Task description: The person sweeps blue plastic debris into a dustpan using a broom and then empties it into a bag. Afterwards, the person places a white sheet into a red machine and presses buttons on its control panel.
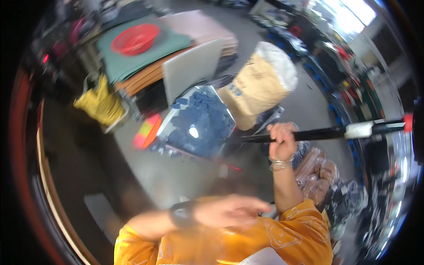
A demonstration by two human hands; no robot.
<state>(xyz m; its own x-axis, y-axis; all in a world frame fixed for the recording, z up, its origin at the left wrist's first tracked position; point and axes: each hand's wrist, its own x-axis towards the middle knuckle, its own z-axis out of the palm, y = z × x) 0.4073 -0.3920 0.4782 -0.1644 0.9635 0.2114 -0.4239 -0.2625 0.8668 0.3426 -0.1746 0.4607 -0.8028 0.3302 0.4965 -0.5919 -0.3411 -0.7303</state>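
One hand grips pole — raised.

Orange short-sleeved shirt, loose at the shoulders, printed with pale outline drawings on the right sleeve. Dark watch with a broad black strap around the left wrist. Thin silver bangles, several stacked, around the right wrist. Bare forearms below both sleeves. Left hand blurred, no ring or glove to be made out. Right hand bare too. Pale patch of cloth at the lower edge, under the shirt's chest.
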